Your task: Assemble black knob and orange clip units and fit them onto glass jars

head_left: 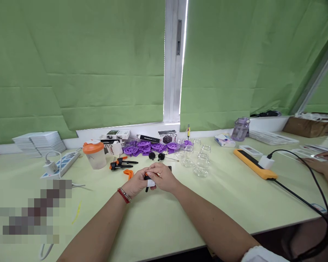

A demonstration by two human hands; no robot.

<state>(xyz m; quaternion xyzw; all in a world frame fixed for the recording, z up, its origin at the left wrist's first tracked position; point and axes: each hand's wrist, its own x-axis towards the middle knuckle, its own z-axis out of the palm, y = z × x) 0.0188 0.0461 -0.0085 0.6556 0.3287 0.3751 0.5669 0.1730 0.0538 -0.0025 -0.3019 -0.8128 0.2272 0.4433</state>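
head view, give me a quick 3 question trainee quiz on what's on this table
1. True or false: both hands meet on one small black, orange and white object.
2. What colour is the lid of the cup left of the hands? A) orange B) blue C) grey
3. Which wrist wears the red band?

Key
1. True: the left hand and right hand close together on the small object.
2. A: the cup has an orange lid.
3. The left wrist, where the red band sits.
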